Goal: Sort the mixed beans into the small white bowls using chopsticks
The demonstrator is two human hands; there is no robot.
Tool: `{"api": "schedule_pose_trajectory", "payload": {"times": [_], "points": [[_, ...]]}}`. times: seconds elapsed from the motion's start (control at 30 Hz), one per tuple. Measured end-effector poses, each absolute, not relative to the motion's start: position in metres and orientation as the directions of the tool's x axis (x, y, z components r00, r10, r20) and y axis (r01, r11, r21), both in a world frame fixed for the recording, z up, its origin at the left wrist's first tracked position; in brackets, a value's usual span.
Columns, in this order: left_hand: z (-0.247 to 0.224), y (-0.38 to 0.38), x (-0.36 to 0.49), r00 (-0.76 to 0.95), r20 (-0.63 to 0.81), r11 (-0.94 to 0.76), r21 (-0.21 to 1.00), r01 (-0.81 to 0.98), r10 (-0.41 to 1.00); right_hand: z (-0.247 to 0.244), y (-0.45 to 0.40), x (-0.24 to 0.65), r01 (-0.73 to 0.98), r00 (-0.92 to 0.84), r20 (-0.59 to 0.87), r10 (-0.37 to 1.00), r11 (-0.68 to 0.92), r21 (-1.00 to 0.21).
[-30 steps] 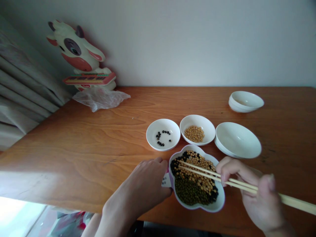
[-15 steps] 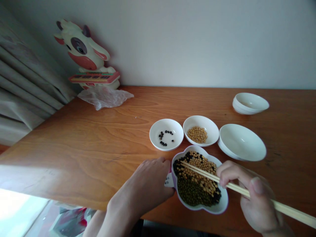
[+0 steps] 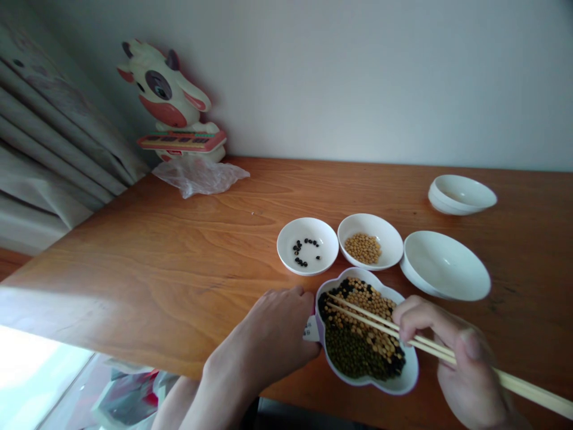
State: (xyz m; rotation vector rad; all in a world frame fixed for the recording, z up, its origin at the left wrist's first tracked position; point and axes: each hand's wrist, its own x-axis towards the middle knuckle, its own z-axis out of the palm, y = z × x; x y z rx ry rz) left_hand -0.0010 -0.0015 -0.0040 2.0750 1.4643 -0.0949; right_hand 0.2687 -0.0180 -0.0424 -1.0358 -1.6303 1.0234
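My left hand [image 3: 286, 325] is closed around the handle side of a flower-shaped bowl [image 3: 408, 376], where a white label shows; the handle itself is mostly hidden. Inside the bowl lie yellow soybeans [image 3: 376, 303], black beans [image 3: 347, 288] and green mung beans [image 3: 351, 352]. A pair of wooden chopsticks [image 3: 430, 346] is gripped in my right hand [image 3: 465, 358], tips slightly apart among the black beans at the bowl's left. Just behind stand a small white bowl [image 3: 286, 254] with several black beans and another white bowl [image 3: 391, 236] holding a heap of soybeans.
A larger white bowl [image 3: 447, 263] stands to the right, with stacked white bowls [image 3: 461, 197] behind it. At the back left, a cow-shaped toy keyboard [image 3: 179, 107] leans by the wall beside a crumpled plastic bag [image 3: 201, 177]. A curtain [image 3: 49, 149] hangs on the left.
The chopstick tips have spread apart over the black beans. The whole view has shifted slightly, so everything on the table sits a little farther right and lower. Both hands keep their holds.
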Motion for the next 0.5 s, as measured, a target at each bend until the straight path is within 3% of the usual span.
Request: {"api": "schedule_pose_trajectory", "payload": {"times": [0.5], "points": [[-0.003,-0.002,-0.001,0.405,-0.355,-0.232,0.439,0.868,0.842,-0.032,-0.015,0.260,0.139,-0.204,0.281,0.938,0.312,-0.940]]}}
